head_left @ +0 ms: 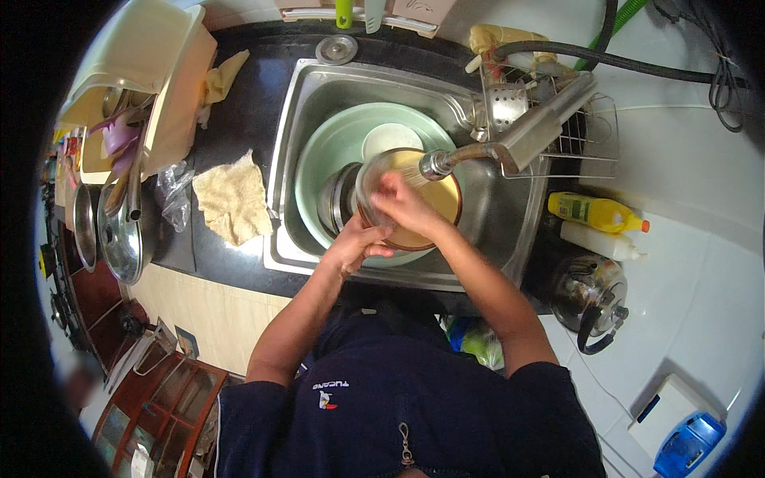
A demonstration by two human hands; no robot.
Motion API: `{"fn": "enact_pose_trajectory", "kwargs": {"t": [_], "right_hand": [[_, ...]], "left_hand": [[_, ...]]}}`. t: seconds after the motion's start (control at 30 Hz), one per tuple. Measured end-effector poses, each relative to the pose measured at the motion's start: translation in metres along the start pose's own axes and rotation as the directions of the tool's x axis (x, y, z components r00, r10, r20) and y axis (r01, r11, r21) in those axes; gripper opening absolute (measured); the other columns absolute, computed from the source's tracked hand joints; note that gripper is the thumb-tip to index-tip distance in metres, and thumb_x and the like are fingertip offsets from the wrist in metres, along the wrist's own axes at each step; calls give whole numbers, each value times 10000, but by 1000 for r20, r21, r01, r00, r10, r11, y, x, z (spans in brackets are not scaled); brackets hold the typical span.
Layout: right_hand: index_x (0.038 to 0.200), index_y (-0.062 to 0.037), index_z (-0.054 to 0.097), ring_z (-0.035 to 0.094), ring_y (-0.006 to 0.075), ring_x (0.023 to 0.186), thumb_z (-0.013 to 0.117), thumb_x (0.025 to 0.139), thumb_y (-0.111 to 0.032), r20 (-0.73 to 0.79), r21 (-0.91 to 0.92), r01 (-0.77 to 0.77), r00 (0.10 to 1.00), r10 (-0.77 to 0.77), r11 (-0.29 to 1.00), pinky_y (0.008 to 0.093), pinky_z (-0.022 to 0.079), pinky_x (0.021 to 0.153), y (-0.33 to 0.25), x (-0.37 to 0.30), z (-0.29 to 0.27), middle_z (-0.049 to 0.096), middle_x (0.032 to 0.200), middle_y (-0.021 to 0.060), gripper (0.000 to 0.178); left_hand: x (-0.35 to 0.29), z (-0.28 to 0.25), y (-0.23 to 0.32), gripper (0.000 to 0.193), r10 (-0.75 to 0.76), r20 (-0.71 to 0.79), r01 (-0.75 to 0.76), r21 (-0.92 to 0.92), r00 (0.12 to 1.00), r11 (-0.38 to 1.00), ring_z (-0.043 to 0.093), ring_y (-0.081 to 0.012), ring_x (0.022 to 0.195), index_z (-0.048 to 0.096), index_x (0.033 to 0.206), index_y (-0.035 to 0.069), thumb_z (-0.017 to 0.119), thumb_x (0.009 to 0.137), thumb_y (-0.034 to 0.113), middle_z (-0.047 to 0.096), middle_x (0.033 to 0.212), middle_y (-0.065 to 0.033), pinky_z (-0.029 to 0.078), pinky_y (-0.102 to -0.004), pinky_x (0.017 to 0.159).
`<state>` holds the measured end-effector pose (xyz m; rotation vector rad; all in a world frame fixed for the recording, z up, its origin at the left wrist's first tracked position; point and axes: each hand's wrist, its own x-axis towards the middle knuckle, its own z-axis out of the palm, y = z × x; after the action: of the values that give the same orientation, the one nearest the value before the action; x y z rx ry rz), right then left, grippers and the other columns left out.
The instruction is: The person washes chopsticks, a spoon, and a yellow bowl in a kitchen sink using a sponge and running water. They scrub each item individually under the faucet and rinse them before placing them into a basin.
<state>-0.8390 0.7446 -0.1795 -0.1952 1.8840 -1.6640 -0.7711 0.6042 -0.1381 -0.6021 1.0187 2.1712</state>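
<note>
A tan bowl with a dark brown rim [443,201] is tilted over a pale green basin [309,171] in the steel sink. Curled around its lower left rim, my left hand [358,243] is closed on it. My right hand [405,209] is over the bowl's inner side, its fingers bent and smeared by motion; whether they hold anything is hidden. Water streams from the faucet's spout [435,165] beside those fingers. Inside the basin lie a white round dish [392,139] and a shiny metal pot or bowl [339,199], partly covered by the tan bowl.
A beige cloth [233,199] lies left of the sink [280,159], near a cream dish rack [171,103] with utensils. The metal drain strainer [336,49] sits behind. Rightward are a wire rack [586,143], a yellow bottle [594,212] and a kettle [591,291].
</note>
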Motion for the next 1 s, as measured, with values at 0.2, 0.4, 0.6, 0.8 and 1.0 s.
{"fn": "enact_pose_trajectory", "kwargs": {"t": [0.2, 0.4, 0.6, 0.8, 1.0], "right_hand": [[1083, 1, 481, 561, 247, 890, 517, 856, -378, -351, -133, -133, 933, 79, 982, 384, 444, 745, 15, 14, 15, 580, 954, 135, 443], [1028, 3, 528, 569, 206, 831, 572, 814, -342, 224, -132, -194, 950, 220, 972, 323, 449, 751, -16, -10, -1, 589, 895, 116, 407], [969, 3, 555, 569, 175, 766, 571, 798, -331, 482, -564, -126, 752, 450, 816, 310, 447, 666, -49, -11, -40, 609, 824, 116, 375], [971, -41, 531, 599, 329, 816, 601, 759, -261, 82, -915, 20, 987, 136, 402, 413, 467, 670, -30, -22, -34, 608, 868, 174, 313], [919, -74, 484, 572, 334, 809, 547, 751, -137, 212, -825, 358, 914, -347, 438, 445, 448, 668, -11, -8, -17, 574, 799, 134, 190]], "left_hand": [[10, -1, -7, 551, 42, 7, -42, 11, 999, 999, 610, -195, 862, 335, 1266, 6, 578, 771, -1, 529, 1095, -109, 575, -280, 628], [9, -17, -12, 560, 155, 92, -130, -234, 983, 963, 622, -215, 871, 393, 1247, 18, 555, 856, 386, 542, 1114, -137, 571, -307, 672], [12, 2, -1, 421, 63, -184, -78, -75, 981, 994, 628, -212, 609, 392, 1198, 10, 456, 877, 274, 601, 893, -138, 506, -245, 404], [12, 11, -17, 343, -2, -206, 15, 63, 978, 998, 609, -233, 505, 413, 1116, -58, 389, 786, 31, 611, 796, -184, 466, -252, 365], [4, 9, -32, 376, -132, -131, 137, 35, 983, 990, 623, -259, 547, 400, 1140, -81, 374, 772, -5, 615, 836, -203, 496, -252, 392]]}}
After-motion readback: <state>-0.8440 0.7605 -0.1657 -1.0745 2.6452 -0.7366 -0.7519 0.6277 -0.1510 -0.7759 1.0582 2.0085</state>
